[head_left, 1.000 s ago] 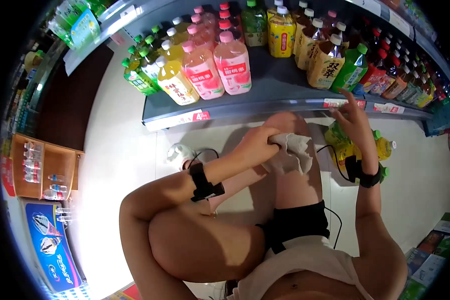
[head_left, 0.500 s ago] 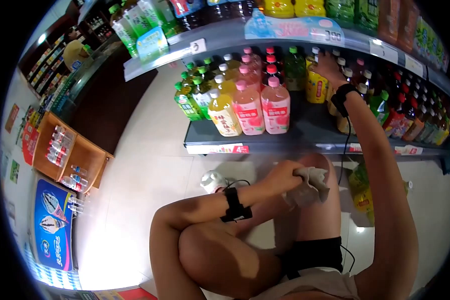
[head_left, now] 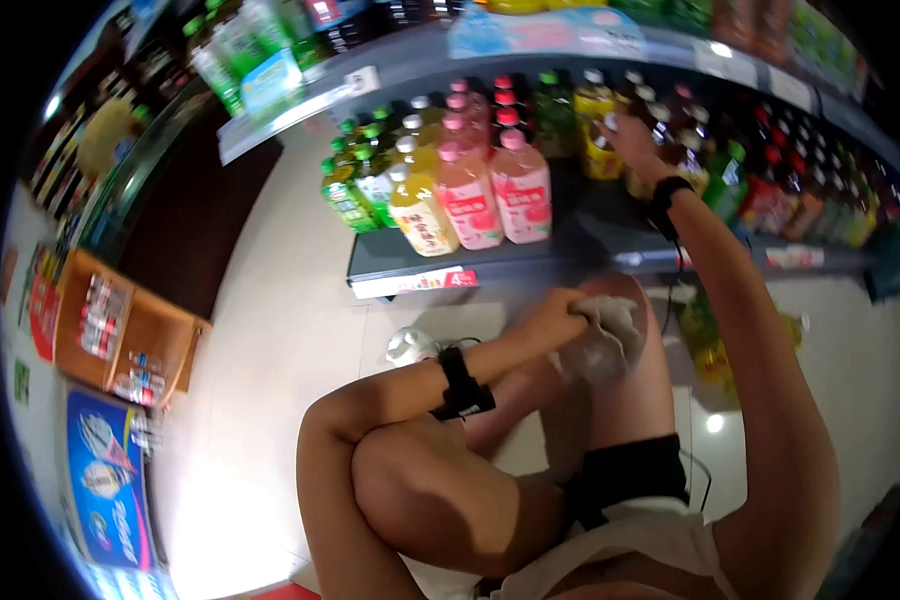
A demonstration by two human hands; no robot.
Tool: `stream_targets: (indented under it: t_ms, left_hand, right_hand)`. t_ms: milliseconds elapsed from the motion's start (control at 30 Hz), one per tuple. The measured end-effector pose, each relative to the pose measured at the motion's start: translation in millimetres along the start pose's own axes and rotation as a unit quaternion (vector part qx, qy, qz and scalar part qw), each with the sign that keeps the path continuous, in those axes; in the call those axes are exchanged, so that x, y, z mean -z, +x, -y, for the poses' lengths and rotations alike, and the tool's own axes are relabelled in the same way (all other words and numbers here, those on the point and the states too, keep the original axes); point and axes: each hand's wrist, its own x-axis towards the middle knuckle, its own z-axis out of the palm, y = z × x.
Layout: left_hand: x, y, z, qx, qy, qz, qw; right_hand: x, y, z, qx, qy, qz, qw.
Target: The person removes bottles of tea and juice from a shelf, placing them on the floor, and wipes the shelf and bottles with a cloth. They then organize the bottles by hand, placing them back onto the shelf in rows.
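My left hand is closed around a crumpled grey cloth, held above my bent knee. Reaching onto the lower shelf, my right hand is closed at the white-capped top of a yellow drink bottle, which stands upright; its fingertips are partly hidden. To the left of that bottle are dark green bottles, then pink peach drink bottles and a pale yellow drink bottle in rows. Several more bottles stand close to the right of my right hand.
An upper shelf edge with price tags runs above my right hand. Green and yellow bottles lie on the floor under my right arm. A white bottle is by my left wrist. A person is behind the counter.
The view has shifted, so the shelves appear higher and further left. My right hand stays at the yellow drink bottle, and my left hand still holds the cloth.
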Motion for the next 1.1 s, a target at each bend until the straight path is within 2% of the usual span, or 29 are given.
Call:
stream_targets:
  t_ms: [100, 133, 167, 200, 300, 333, 367, 433, 467, 533, 600, 733, 767, 867, 967, 1067, 1100]
  left_hand:
    - [8.9, -1.3, -13.9, 0.033, -0.010, 0.027, 0.999]
    - [10.4, 3.4, -11.6, 0.006, 0.010, 0.021, 1.000]
    - [11.3, 3.6, -1.7, -0.016, 0.030, 0.011, 0.999]
    - [12.8, 0.1, 5.5, -0.031, 0.046, 0.003, 0.998]
    - [17.6, -9.6, -4.3, 0.052, 0.006, 0.006, 0.999]
    - [20.3, -10.3, -4.9, 0.044, 0.026, 0.017, 0.999]
    - [25.1, -9.0, -1.4, 0.034, 0.044, 0.032, 0.998]
    - [23.5, -9.4, 4.0, -0.059, 0.001, -0.010, 0.998]
    - [29.5, -6.2, 9.7, -0.033, 0.038, 0.021, 0.998]
    - [27.8, -8.4, 6.9, -0.042, -0.003, 0.011, 0.999]
    - [26.3, -10.7, -3.9, -0.035, 0.006, 0.025, 0.999]
    - [21.4, -9.1, -18.4, -0.034, 0.072, 0.073, 0.994]
    - [18.8, -8.2, -16.8, -0.040, 0.081, 0.078, 0.993]
    - [12.3, -5.1, -11.3, -0.045, 0.087, 0.084, 0.992]
    - [6.4, -2.4, -8.7, -0.030, 0.085, 0.090, 0.992]
    - [4.6, -1.7, -11.8, -0.014, 0.107, 0.110, 0.988]
    - [3.6, -2.0, -14.1, -0.014, 0.105, 0.116, 0.988]
  right_hand:
    - [16.3, -35.0, -1.2, 0.063, 0.071, -0.078, 0.992]
    - [25.2, -43.1, 7.9, 0.077, 0.121, -0.122, 0.982]
    - [36.9, -50.7, 13.9, 0.051, 0.110, -0.136, 0.983]
    - [47.7, -55.4, 13.0, 0.043, 0.090, -0.102, 0.990]
    - [91.7, -94.1, 17.9, 0.058, 0.129, -0.140, 0.980]
    - [107.8, -108.9, 12.3, 0.045, 0.129, -0.107, 0.985]
    - [120.6, -127.0, 6.0, 0.084, 0.153, -0.146, 0.974]
    - [160.0, -165.8, 9.2, 0.064, 0.136, -0.146, 0.978]
    - [179.0, -187.5, 6.4, 0.043, 0.114, -0.138, 0.983]
    - [216.6, -230.6, 0.1, -0.005, 0.088, -0.117, 0.989]
    - [257.3, -267.4, 13.9, 0.031, 0.101, -0.128, 0.986]
    - [310.8, -343.2, 19.3, -0.072, -0.019, -0.077, 0.994]
    - [321.3, -358.9, 23.6, -0.124, -0.035, -0.051, 0.990]
    - [326.6, -406.6, 4.9, -0.265, -0.018, -0.025, 0.964]
    - [319.7, -449.7, -21.5, -0.352, -0.049, 0.004, 0.935]
    - [303.1, -480.9, -60.9, -0.360, -0.082, -0.030, 0.929]
    - [296.5, -492.9, -84.1, -0.386, -0.056, -0.044, 0.920]
